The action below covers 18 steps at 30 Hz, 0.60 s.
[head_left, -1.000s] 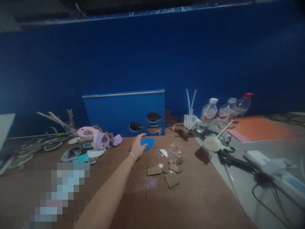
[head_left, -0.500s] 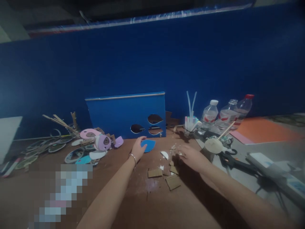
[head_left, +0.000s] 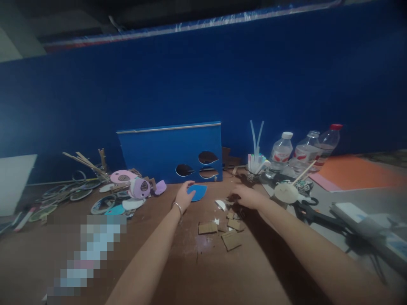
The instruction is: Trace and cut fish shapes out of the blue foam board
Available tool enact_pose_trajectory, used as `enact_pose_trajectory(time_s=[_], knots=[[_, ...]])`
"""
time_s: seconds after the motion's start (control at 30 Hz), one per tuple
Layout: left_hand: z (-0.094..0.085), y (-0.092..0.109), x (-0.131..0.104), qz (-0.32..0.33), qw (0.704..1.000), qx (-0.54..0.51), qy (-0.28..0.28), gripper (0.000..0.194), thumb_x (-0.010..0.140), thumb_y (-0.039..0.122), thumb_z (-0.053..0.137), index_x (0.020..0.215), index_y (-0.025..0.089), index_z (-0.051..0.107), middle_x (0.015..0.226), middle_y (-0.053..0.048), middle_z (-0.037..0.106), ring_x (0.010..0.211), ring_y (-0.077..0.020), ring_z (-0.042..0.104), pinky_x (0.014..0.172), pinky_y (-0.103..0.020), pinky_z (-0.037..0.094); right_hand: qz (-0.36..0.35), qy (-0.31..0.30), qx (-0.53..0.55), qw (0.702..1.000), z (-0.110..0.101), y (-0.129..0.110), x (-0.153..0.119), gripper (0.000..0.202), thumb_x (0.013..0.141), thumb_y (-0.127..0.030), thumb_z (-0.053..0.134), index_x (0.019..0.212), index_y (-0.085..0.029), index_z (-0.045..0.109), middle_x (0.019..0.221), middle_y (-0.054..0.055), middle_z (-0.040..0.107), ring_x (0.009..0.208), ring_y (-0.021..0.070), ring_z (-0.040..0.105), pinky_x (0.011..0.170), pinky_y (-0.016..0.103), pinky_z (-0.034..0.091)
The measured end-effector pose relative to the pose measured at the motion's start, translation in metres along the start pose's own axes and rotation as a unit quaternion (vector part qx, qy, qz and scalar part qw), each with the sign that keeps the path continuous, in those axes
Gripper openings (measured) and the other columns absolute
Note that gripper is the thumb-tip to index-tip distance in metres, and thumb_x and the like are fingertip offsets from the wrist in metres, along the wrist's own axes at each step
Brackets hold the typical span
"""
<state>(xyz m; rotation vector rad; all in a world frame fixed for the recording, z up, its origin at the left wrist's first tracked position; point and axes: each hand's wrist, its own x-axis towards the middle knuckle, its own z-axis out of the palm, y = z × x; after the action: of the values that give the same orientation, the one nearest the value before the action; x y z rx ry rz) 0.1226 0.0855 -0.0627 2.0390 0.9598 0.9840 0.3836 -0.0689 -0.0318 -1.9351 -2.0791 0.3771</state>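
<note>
My left hand [head_left: 184,195] is closed at the left end of a blue teardrop-shaped cutout [head_left: 199,193], pinching it near the tabletop. To the right, my right hand [head_left: 247,196] reaches down with its fingers curled; the fingertips are in shadow, and what they hold, if anything, cannot be made out. Just left of and below those fingertips lies a white half-round piece [head_left: 220,205]. Nearer to me are brown cardboard scraps [head_left: 231,240] and small white bits. Behind both hands stands a blue board [head_left: 159,148] with several leaf-shaped holes.
Pink and purple fish-like cutouts [head_left: 140,188], rings and sticks crowd the left. At the right are a holder of markers [head_left: 254,164], plastic bottles [head_left: 281,149], orange sheets [head_left: 359,173], a pale disc on a stick [head_left: 286,193] and a black tool [head_left: 319,218]. A blue wall [head_left: 203,76] closes the back.
My right hand has shifted left over the scraps, its fingers turning further down. My left hand stays with the blue cutout. The whole view has shifted slightly.
</note>
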Motion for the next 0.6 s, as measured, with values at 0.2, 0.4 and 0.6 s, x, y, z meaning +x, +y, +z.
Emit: enact_pose_trajectory(time_s=[0.2,0.4,0.6], knots=[[-0.002,-0.004,0.002,-0.011,1.0,-0.006,0.003,0.037,0.072,0.015,0.058,0.109,0.018,0.055,0.111,-0.008,0.06,0.105,-0.0207,0.057,0.093,-0.039,0.044,0.078,0.052,-0.014,0.996,-0.004,-0.004,-0.015,0.015,0.075,-0.019,0.053,0.085,-0.022,0.063,0.087,0.006,0.067,0.078,0.0203,0.061,0.063,0.027,0.04],[-0.002,-0.002,0.001,-0.009,1.0,0.008,-0.002,0.035,0.073,0.018,0.058,0.108,0.018,0.056,0.111,-0.008,0.061,0.102,-0.021,0.059,0.091,-0.038,0.045,0.09,0.073,0.033,0.993,-0.038,-0.017,-0.063,0.017,0.081,-0.032,0.046,0.079,-0.021,0.058,0.08,0.004,0.064,0.07,0.0176,0.058,0.061,0.027,0.04],[-0.002,0.006,0.0,-0.003,0.999,0.046,-0.008,0.033,0.072,0.016,0.057,0.105,0.018,0.057,0.108,-0.007,0.062,0.101,-0.0213,0.058,0.092,-0.038,0.045,0.087,0.008,0.117,0.989,-0.047,-0.014,-0.172,0.017,0.081,-0.037,0.046,0.073,-0.026,0.056,0.07,0.002,0.06,0.065,0.0171,0.055,0.06,0.029,0.043]])
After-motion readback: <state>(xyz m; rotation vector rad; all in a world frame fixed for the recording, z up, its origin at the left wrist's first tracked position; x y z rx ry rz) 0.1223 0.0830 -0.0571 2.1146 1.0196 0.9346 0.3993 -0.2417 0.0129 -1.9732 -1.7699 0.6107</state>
